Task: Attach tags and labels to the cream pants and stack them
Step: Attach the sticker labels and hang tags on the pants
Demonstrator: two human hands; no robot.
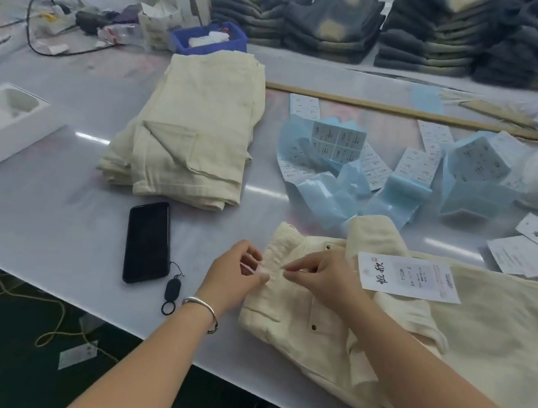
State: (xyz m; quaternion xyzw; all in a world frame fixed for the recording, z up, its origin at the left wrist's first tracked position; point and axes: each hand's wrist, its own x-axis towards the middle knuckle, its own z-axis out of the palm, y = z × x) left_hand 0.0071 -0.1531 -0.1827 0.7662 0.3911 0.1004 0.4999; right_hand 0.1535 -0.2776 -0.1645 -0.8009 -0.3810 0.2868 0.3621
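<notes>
Left hand (239,270) pinches a thin pale strip at the waistband edge of the cream pants (329,333). Right hand (322,279) pinches the same spot, grip pressed together. The pants lie flat on the table (50,225), waistband leftward, legs running right; woven, textured cloth. A rectangular paper tag (407,277) rests on them.

Cream pants (312,327); black phone (148,242); blue labels (397,194).

Both hands meet at the waistband of cream pants (338,338) lying on the counter (50,225). The left hand (233,276) and right hand (323,277) pinch something small there; what it is cannot be told. A tag (407,277) lies on the pants. Folded pants (195,131) sit stacked behind, a phone (148,242) beside the left hand, blue label strips (362,172) further back.
</notes>
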